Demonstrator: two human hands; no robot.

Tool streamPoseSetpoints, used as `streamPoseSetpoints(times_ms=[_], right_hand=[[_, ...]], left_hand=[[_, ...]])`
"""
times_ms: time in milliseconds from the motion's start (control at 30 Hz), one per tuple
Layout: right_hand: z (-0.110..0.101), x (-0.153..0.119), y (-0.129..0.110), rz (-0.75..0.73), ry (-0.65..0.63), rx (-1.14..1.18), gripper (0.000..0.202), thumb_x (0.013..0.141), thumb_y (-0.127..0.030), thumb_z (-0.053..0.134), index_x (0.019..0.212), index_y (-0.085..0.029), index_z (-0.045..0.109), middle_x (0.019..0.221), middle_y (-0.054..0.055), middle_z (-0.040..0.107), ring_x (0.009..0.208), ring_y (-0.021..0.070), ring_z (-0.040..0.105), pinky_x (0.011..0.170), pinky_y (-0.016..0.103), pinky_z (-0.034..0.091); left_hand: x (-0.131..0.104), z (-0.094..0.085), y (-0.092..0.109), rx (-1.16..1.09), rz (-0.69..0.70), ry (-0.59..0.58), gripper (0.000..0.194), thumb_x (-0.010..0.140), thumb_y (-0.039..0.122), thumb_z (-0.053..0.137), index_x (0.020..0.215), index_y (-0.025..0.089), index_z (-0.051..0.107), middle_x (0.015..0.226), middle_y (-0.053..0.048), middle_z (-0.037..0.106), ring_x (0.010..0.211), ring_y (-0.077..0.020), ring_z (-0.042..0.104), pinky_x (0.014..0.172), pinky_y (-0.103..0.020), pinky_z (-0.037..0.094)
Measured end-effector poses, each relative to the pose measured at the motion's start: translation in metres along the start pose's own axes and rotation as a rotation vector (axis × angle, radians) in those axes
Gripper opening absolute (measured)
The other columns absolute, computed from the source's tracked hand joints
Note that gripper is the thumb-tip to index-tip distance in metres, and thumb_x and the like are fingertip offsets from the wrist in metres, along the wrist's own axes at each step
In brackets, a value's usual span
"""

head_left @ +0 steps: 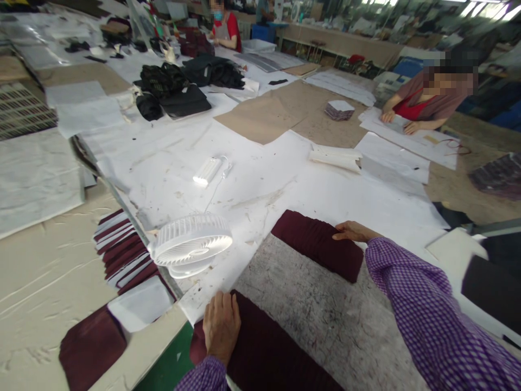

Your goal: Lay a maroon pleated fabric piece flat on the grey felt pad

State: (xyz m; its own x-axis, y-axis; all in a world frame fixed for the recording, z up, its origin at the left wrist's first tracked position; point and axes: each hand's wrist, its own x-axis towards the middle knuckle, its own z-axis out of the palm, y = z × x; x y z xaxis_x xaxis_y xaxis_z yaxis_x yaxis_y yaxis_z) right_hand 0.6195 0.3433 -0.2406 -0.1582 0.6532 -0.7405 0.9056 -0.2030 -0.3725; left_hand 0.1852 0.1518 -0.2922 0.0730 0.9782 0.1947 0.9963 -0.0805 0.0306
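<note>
A long dark maroon fabric stack (pixel 268 347) lies at the near edge of the table, partly out of view at the bottom. My left hand (pixel 222 326) is closed over its left end, with the fingers curled on top. Farther away, a shorter maroon fabric stack (pixel 313 241) lies across the far end of a grey, speckled board (pixel 309 298). My right hand (pixel 354 231) grips the far edge of this stack near its right end; its thumb is hard to make out. The bare speckled board shows between the two stacks.
A white fan (pixel 193 244) stands left of the board, its cord running to a white power bank-like box (pixel 208 171). Maroon and white pieces (pixel 126 250) lie in a row at left. Dark garments (pixel 175 89) are piled farther back. A co-worker (pixel 431 98) works at right.
</note>
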Motion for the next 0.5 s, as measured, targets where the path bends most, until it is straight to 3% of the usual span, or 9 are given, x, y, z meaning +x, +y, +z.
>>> streamPoseSetpoints(times_ms=[500], right_hand=[[-0.006, 0.015, -0.008, 0.026, -0.079, -0.187, 0.024, 0.09, -0.036, 0.055, 0.099, -0.015, 0.063, 0.098, 0.003, 0.065, 0.085, 0.0176, 0.063, 0.077, 0.036, 0.053]], left_hand=[[0.001, 0.0, 0.0, -0.014, -0.003, -0.01, 0.017, 0.088, 0.021, 0.048, 0.072, 0.02, 0.05, 0.072, -0.004, 0.053, 0.07, -0.0207, 0.05, 0.07, -0.035, 0.04]])
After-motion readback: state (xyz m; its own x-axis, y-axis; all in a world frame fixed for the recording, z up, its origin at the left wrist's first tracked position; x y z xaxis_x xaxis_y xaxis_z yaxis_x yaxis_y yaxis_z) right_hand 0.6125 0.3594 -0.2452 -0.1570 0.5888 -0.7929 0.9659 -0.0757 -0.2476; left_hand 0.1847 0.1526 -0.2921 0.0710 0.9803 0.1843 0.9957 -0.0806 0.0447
